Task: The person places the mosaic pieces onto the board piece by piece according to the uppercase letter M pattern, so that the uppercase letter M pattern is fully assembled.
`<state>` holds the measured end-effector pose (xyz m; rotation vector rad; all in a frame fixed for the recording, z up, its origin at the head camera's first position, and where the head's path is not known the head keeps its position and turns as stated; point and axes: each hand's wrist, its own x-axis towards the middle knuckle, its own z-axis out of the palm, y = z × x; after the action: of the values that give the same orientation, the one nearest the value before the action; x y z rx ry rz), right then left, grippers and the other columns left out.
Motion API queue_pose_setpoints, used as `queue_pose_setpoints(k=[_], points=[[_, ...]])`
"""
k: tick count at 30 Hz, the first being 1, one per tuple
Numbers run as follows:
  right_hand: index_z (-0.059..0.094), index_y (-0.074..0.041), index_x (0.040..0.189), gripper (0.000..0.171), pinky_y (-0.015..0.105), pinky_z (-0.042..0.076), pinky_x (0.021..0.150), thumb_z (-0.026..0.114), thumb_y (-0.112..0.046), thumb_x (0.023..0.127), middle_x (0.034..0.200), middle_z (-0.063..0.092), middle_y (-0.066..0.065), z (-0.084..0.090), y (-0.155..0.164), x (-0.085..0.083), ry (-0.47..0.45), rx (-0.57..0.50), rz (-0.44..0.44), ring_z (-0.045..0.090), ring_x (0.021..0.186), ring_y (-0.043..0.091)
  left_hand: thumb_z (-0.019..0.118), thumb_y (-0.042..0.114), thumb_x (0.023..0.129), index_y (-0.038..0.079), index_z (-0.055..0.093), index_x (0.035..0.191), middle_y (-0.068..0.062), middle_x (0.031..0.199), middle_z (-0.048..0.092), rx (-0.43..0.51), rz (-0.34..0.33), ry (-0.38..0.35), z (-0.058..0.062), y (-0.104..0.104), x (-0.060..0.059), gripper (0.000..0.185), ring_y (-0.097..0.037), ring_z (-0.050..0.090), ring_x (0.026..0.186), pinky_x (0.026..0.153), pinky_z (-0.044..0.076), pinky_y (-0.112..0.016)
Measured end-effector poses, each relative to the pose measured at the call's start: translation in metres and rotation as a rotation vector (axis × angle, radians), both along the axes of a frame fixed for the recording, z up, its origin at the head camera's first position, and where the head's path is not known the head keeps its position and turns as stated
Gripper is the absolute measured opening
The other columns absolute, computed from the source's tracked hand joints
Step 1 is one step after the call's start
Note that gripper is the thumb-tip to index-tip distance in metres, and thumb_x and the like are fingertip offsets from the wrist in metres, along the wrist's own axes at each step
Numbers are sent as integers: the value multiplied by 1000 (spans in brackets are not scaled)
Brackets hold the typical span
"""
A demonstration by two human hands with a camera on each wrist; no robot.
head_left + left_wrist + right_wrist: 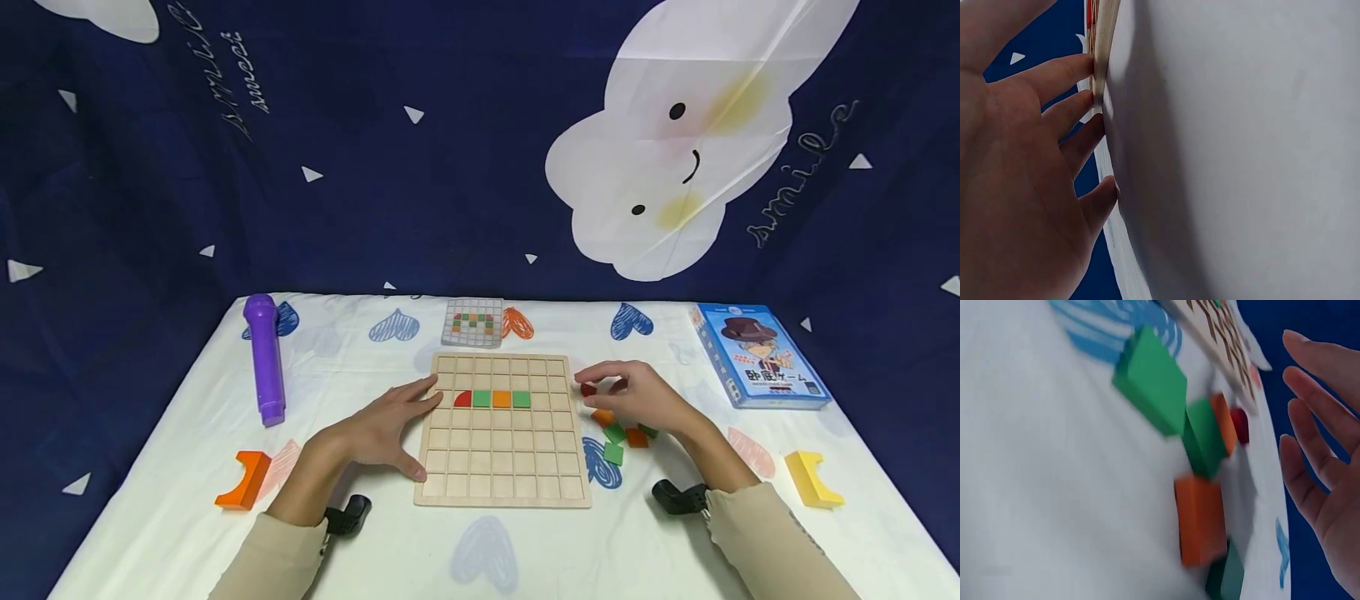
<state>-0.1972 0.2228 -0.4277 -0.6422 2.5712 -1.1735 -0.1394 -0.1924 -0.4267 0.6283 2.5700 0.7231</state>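
Board [501, 454] of pale wood, gridded, lies flat at the table's [180, 500] centre. One row holds a red quarter-round piece [462, 399], then green, orange and green squares, side by side.

Left hand [382, 429]: flat on the cloth, fingers straight and spread, fingertips [1079, 65] touching the board's left edge. Holds nothing.

Right hand [637, 400]: hovers just right of the board, above a loose cluster of pieces [618, 433], green and orange. Fingers relaxed, lightly bent, released in the wrist view; nothing grasped. A small dark red piece [588, 389] sits beside the fingertips, at the far end of the cluster; contact cannot be told.

Elsewhere: pattern card [472, 322] with a grid, just beyond the board's far edge. Purple cylinder [265, 358] far left. Orange curved block [244, 479] near left. Yellow curved block [812, 478] near right. Blue game box [757, 357] far right. Dark blue cloud-print backdrop [450, 150] behind.
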Motion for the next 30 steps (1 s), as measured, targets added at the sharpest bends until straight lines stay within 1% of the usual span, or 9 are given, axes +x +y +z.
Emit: queue_pose_setpoints(k=[2, 4, 7, 13, 15, 19, 21, 26, 30], points=[[74, -14, 123, 33, 21, 57, 87, 77, -19, 91, 122, 76, 6, -2, 7, -1, -11, 8, -9, 66, 113, 28, 94, 43, 63, 6, 38, 157, -11, 173, 17, 1, -3, 4, 0, -1, 0, 115, -41, 19, 158, 125, 25, -64], [74, -14, 125, 34, 22, 58, 86, 76, -20, 91, 124, 75, 7, -4, 12, -1, -28, 8, -13, 66, 112, 29, 94, 42, 64, 5, 38, 157, -12, 173, 17, 5, -6, 10, 1, -2, 1, 115, -41, 20, 158, 125, 25, -64], [73, -15, 125, 35, 22, 57, 86, 77, -20, 91, 127, 74, 7, -9, 16, -1, -30, 13, -9, 66, 113, 25, 94, 42, 64, 5, 38, 157, -12, 173, 17, 8, -12, 18, 1, -2, 1, 115, -42, 21, 157, 125, 25, -64], [75, -21, 121, 37, 21, 51, 97, 82, -20, 85, 135, 70, 1, -18, 18, -1, 8, 40, 23, 61, 127, 13, 94, 42, 64, 5, 38, 157, -13, 173, 17, 7, -12, 13, 1, -2, 1, 115, -42, 20, 157, 125, 25, -64], [75, -20, 121, 37, 21, 50, 100, 83, -20, 85, 136, 69, 3, -19, 18, 0, 20, 39, 36, 61, 129, 16, 94, 43, 64, 5, 38, 157, -13, 173, 17, 6, -13, 15, 1, -2, 1, 115, -42, 20, 157, 125, 25, -64], [75, -15, 122, 36, 20, 48, 103, 81, -16, 86, 137, 69, 8, -20, 18, -1, 33, 23, 58, 60, 132, 29, 94, 43, 64, 5, 38, 157, -12, 173, 17, 2, -15, 17, 1, -1, 1, 115, -42, 20, 158, 125, 24, -64], [74, -14, 122, 35, 20, 49, 101, 80, -15, 87, 136, 69, 9, -20, 17, -1, 44, 26, 65, 60, 132, 34, 94, 43, 64, 6, 38, 157, -12, 173, 17, -1, -11, 12, 1, -1, 1, 115, -42, 20, 158, 125, 24, -64], [76, -15, 120, 32, 22, 51, 94, 79, -15, 89, 133, 71, 8, -21, 14, -3, 65, 60, 42, 62, 128, 33, 94, 42, 64, 7, 38, 157, -10, 173, 16, -3, -2, 1, 1, 0, 0, 114, -41, 19, 158, 125, 25, -64], [77, -14, 117, 28, 23, 51, 97, 77, -13, 89, 131, 72, 7, -20, 11, -5, 62, 81, 18, 62, 128, 32, 94, 42, 64, 6, 38, 157, -12, 173, 16, 1, -11, 10, 1, -1, 0, 115, -41, 20, 158, 125, 24, -64]])
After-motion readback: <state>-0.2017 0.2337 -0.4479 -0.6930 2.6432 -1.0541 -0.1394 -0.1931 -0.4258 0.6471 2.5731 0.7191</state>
